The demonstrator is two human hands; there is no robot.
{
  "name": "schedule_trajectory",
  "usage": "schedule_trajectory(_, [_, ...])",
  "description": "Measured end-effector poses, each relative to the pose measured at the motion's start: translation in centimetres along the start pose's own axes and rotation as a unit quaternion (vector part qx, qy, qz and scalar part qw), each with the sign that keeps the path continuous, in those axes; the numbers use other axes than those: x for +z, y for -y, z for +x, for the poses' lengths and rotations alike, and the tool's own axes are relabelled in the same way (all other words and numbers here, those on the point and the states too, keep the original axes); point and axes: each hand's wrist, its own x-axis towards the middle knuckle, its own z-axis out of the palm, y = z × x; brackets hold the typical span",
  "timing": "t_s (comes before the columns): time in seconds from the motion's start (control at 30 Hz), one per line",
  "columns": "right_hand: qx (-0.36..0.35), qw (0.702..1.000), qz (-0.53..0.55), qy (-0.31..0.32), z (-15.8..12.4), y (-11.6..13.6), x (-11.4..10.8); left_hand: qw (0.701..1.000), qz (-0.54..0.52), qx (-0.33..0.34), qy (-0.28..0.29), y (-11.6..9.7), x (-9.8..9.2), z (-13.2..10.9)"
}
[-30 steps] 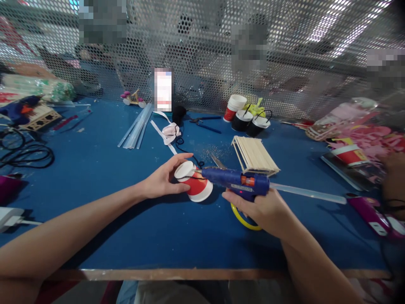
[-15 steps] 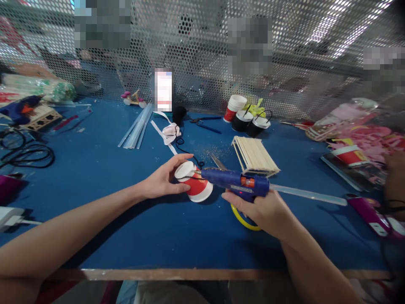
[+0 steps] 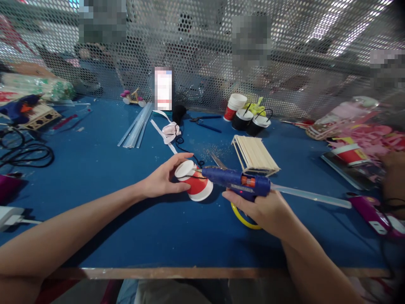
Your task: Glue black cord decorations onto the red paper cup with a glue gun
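A red and white paper cup lies tilted on the blue table, its white end facing up and left. My left hand is closed round its left side, thumb along the front. Black cord runs from the cup's edge back across the table. In my right hand is a blue glue gun, its nozzle at the cup's upper edge; touching or just apart, I cannot tell. A clear glue stick juts from its rear. Scissors with a yellow handle lie partly hidden beneath the gun.
Behind the gun stands a small wooden stick rack. Black-wrapped cups, pliers, white ribbon and glue sticks lie farther back. A phone leans on the mesh screen. A purple power strip sits right.
Very little differs. The glue stick's rear end and the gun have shifted slightly right, and the nozzle stays by the cup's edge. My left hand keeps its hold.
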Motion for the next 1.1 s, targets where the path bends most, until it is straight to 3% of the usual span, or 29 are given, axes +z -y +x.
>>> schedule_trajectory(0.2, [-0.012,0.999,0.043,0.024,0.0,0.3,-0.1,1.000,-0.003,0.009,0.007,0.0,0.0,0.0])
schedule_trajectory(0.5, [-0.014,0.999,0.019,0.048,0.1,-1.3,-0.1,1.000,-0.007,-0.006,-0.002,0.1,0.1,0.0])
schedule_trajectory(0.67, [-0.010,0.999,0.028,0.035,0.7,-0.5,0.0,1.000,-0.002,-0.006,-0.001,0.1,0.0,0.0])
schedule_trajectory(0.83, [0.080,0.990,0.109,0.025,0.8,0.4,0.4,1.000,0.002,-0.001,-0.006,0.2,0.0,-0.1])
schedule_trajectory(1.0, [0.140,0.953,0.262,0.063,1.3,-0.1,-0.5,1.000,0.010,-0.002,-0.012,0.1,0.0,-0.1])
schedule_trajectory(1.1, [0.178,0.946,0.271,0.005,1.8,-1.5,-1.2,1.000,0.011,-0.001,-0.018,0.2,0.1,-0.1])
